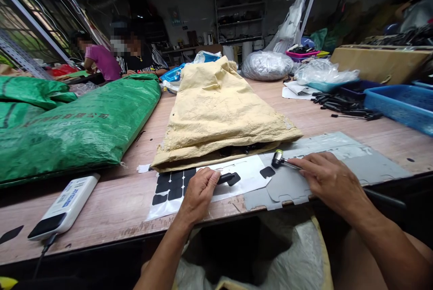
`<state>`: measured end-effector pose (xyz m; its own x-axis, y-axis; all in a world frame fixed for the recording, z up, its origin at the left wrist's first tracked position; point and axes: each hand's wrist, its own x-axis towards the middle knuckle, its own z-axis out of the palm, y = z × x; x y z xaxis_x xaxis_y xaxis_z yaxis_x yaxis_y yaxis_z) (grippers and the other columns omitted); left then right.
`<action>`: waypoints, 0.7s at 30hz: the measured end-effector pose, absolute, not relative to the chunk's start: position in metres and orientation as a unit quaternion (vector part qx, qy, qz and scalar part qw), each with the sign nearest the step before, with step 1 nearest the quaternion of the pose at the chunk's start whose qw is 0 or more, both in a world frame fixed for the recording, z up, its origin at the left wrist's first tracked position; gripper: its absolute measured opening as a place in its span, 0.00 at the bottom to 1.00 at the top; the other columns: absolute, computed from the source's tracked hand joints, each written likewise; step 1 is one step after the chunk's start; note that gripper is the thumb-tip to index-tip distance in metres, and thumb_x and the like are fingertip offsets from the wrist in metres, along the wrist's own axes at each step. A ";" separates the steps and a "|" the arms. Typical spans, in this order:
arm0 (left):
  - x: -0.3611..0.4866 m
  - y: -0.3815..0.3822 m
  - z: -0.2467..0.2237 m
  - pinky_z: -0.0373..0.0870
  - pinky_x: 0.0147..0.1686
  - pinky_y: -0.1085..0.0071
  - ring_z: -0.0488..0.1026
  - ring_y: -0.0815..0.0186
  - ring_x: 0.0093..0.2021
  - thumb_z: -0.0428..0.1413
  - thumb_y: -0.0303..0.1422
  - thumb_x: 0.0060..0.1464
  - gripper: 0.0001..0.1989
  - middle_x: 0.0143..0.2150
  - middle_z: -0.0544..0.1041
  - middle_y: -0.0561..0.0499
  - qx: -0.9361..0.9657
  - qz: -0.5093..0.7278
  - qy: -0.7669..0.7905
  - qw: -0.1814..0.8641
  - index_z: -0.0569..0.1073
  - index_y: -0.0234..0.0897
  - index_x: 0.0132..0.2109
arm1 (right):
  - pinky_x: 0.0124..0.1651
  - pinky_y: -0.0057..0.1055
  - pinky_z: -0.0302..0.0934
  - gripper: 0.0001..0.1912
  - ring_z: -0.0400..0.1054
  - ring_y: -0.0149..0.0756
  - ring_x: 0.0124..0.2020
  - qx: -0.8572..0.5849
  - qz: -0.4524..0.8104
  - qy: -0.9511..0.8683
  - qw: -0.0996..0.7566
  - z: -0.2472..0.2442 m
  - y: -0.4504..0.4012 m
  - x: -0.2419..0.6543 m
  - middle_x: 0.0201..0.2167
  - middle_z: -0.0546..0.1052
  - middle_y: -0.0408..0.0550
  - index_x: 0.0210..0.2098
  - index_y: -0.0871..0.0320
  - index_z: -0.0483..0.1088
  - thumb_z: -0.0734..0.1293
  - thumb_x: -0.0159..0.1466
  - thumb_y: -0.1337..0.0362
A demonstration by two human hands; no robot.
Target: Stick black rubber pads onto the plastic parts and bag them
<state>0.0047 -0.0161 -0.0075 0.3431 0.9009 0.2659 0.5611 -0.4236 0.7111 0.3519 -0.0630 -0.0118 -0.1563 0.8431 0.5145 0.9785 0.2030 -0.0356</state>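
In my closed left hand (200,190) is a short black plastic piece (226,178), its end pointing right above a white sheet (248,168). Black rounded squares (174,179) sit in rows on that sheet, left of the hand. A loose black square (267,172) lies at the sheet's right end. My right hand (326,177) grips a small mallet (278,159) by its metal shaft; the head is dark with a yellow-green face. A black handle end (385,197) shows past the right wrist. Grey cardboard (324,145) lies under the mallet.
A cream sack (219,105) with dark pieces at its mouth lies ahead. A green sack (77,123) and a white device with a cable (64,206) are left. Black parts (348,105) and a blue basket (399,100) are right. An open sack (287,254) hangs below the edge. Two people sit far left.
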 end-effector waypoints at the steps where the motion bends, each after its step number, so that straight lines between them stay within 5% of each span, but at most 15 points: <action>1: 0.004 -0.016 -0.008 0.60 0.37 0.67 0.65 0.64 0.34 0.45 0.41 0.71 0.22 0.29 0.65 0.53 0.778 0.326 0.469 0.261 0.63 0.39 0.27 | 0.47 0.43 0.65 0.20 0.69 0.48 0.44 -0.608 -0.163 -0.744 0.225 -0.012 -0.060 0.356 0.39 0.79 0.50 0.49 0.50 0.80 0.60 0.65 0.71; 5: 0.004 -0.016 -0.007 0.60 0.39 0.66 0.64 0.64 0.35 0.45 0.41 0.71 0.22 0.29 0.66 0.53 0.788 0.307 0.459 0.272 0.63 0.39 0.28 | 0.53 0.47 0.63 0.16 0.67 0.49 0.48 -0.582 -0.144 -0.736 0.314 0.001 -0.054 0.328 0.44 0.78 0.52 0.49 0.54 0.79 0.65 0.65 0.68; 10: 0.004 -0.016 -0.004 0.60 0.41 0.66 0.65 0.63 0.37 0.44 0.41 0.71 0.21 0.32 0.69 0.52 0.801 0.283 0.445 0.283 0.67 0.38 0.30 | 0.53 0.42 0.62 0.21 0.68 0.43 0.48 -0.472 0.060 -0.806 0.352 0.013 -0.051 0.247 0.43 0.80 0.48 0.57 0.53 0.72 0.70 0.64 0.65; 21: 0.005 -0.020 -0.001 0.57 0.46 0.64 0.69 0.61 0.43 0.53 0.39 0.67 0.11 0.39 0.77 0.52 0.818 0.272 0.432 0.266 0.78 0.42 0.42 | 0.46 0.38 0.56 0.08 0.65 0.39 0.41 -0.461 0.166 -0.799 0.349 -0.008 -0.035 0.218 0.33 0.78 0.43 0.37 0.54 0.76 0.75 0.59 0.69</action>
<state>0.0052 -0.0197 -0.0007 0.4784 0.8516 0.2143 0.5620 -0.4845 0.6704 0.2180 -0.0350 -0.0078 -0.3328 0.8519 0.4043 0.6207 0.5207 -0.5863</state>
